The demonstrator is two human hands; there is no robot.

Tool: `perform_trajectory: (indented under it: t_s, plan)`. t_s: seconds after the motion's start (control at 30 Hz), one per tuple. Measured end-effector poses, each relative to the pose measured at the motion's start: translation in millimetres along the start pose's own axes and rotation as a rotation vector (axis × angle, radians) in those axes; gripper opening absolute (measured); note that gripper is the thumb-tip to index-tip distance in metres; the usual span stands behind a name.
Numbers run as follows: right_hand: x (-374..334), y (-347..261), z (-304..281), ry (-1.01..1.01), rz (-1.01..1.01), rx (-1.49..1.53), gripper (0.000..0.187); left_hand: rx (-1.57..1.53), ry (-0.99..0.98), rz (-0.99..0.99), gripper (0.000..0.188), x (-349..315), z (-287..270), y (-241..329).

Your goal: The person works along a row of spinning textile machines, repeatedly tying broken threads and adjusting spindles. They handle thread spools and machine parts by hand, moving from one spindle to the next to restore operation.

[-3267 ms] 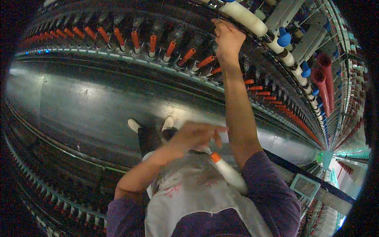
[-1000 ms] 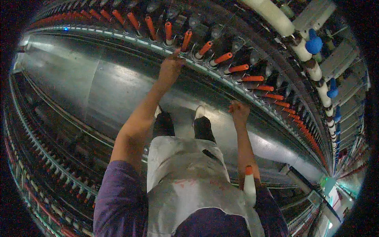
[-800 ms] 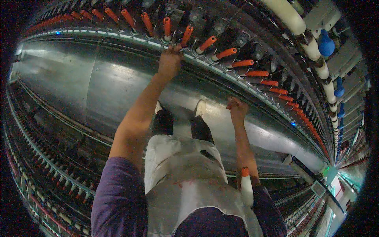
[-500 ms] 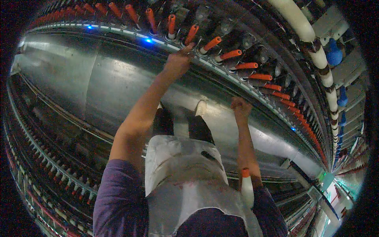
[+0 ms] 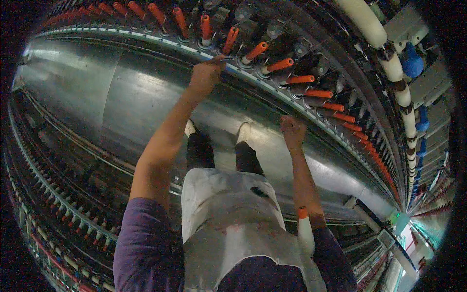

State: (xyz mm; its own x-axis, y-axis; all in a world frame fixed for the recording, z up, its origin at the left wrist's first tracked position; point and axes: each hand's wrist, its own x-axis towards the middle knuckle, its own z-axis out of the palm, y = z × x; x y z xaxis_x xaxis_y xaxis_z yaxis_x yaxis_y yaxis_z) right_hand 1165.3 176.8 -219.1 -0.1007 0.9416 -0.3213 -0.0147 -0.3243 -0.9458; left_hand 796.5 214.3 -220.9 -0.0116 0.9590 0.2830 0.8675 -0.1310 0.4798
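A long curved row of orange bobbins stands on the spindles of a spinning frame. My left hand (image 5: 206, 78) is at the frame's rail (image 5: 260, 84), its fingertips just below one orange bobbin (image 5: 230, 41). Its fingers are drawn together with the index finger forward; whatever they pinch is too small to make out. Further right, my right hand (image 5: 294, 132) hangs in front of the rail, fingers curled in. What it holds, if anything, is hidden. A white yarn bobbin with an orange tip (image 5: 305, 232) rests against my right forearm, beside the apron (image 5: 233, 199).
Thick white rovings (image 5: 362, 22) and blue knob-like parts (image 5: 412, 61) run along the upper right. Behind me at left, another machine (image 5: 61, 194) carries a second row of bobbins. My shoes (image 5: 243, 132) stand on the shiny metal floor (image 5: 141, 92) between them.
My left hand has drawn back slightly left from the bobbin's base. My right hand has shifted a little left and up. The blue lights along the rail no longer show, except a faint blue patch beside my left hand.
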Motion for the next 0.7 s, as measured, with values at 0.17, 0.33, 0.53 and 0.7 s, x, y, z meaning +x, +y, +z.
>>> perform_trajectory:
  t_s: [0.17,0.33,0.53,0.7]
  plan:
    - [27.5,-34.8,26.9,0.109,0.034,-0.534,0.013,-0.141,0.249,-0.460,0.016,4.0,20.0,-3.5]
    - [52.5,-26.5,32.7,0.089,-0.028,-0.315,0.011,-0.268,0.486,-0.516,0.018,12.4,53.0,-6.6]
    - [59.1,-18.4,32.6,0.081,0.012,-0.223,0.012,-0.967,0.681,-0.901,0.020,32.8,34.1,18.9]
    - [45.7,-69.5,91.6,-0.075,-0.335,-0.558,0.009,-1.165,0.811,-0.873,0.017,72.1,-26.8,71.2]
